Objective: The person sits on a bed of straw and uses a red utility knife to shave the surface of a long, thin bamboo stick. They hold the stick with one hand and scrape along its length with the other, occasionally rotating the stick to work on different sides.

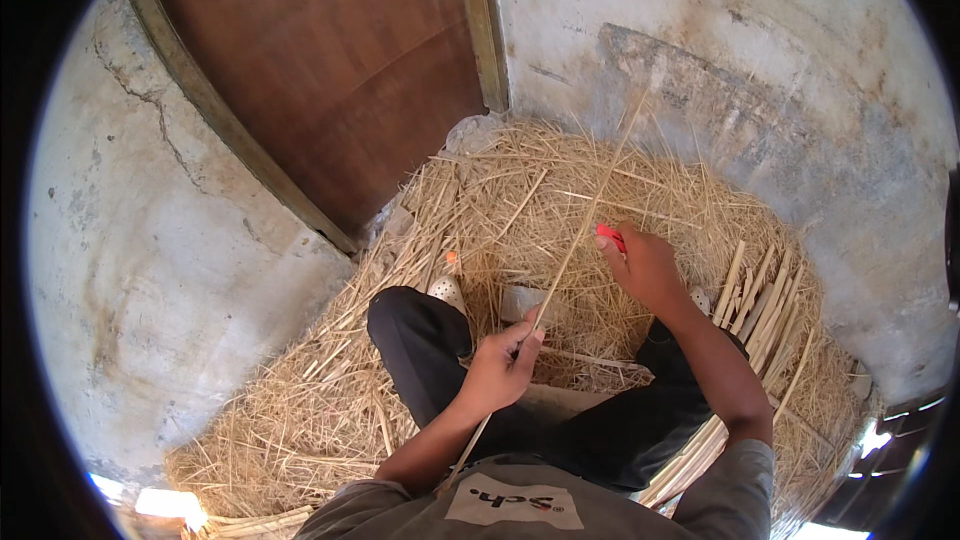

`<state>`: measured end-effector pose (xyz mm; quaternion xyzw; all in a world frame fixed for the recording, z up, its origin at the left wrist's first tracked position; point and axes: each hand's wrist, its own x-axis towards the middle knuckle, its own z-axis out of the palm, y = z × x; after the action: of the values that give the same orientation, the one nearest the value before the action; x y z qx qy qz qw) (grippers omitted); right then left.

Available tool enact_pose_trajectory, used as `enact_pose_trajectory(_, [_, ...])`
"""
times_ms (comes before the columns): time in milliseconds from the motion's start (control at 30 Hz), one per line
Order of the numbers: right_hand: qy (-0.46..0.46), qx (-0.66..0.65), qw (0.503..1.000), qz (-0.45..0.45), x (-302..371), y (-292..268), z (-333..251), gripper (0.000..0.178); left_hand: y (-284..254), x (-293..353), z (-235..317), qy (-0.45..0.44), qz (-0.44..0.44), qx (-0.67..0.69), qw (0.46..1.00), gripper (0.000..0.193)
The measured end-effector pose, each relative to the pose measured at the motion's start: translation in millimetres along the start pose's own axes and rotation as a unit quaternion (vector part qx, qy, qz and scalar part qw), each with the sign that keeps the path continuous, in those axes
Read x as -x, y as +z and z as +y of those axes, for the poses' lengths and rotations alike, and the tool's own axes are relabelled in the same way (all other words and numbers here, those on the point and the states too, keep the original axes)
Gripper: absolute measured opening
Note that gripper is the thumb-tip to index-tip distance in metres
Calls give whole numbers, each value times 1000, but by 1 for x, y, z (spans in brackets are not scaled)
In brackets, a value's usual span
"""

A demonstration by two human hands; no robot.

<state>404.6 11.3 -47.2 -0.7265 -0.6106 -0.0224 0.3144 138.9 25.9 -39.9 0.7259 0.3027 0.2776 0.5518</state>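
A long, thin straw-coloured stalk (570, 260) slants from beside my lap up toward the wall at the far side. My left hand (500, 370) is closed around its lower part, above my crossed legs. My right hand (645, 268) is raised to the right of the stalk, its fingers closed on a small red tool (610, 237). Only the red part of that tool shows; the rest is hidden or too fine to make out. The tool looks close to the stalk, but I cannot tell whether they touch.
Loose straw (520, 180) covers the floor around me. On the right lies a bundle of thicker stalks (765, 300). A greyish block (522, 302) sits between my feet, near a small orange object (451, 257). A brown door (330, 60) and stained walls (740, 70) enclose the far side.
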Motion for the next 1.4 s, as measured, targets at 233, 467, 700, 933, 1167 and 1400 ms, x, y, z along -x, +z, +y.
enact_pose_trajectory(233, [-82,116,989,50,-3,0,-4,43,8,5,-5,1,9,-31,999,35])
enact_pose_trajectory(467, [-111,198,972,54,-27,1,29,45,11,16,10,37,25,-114,992,35])
enact_pose_trajectory(700, [82,-182,976,-81,-23,29,13,51,-5,24,3,-14,5,-140,990,34])
enact_pose_trajectory(933, [178,-323,902,-223,-2,25,-2,52,-12,29,-27,16,50,-22,998,20])
enact_pose_trajectory(1167, [79,-262,955,116,1,35,-27,29,-1,37,-14,-33,47,14,998,21])
enact_pose_trajectory(1400, [221,-512,828,62,-11,32,-18,28,5,42,-9,-54,19,41,997,25])
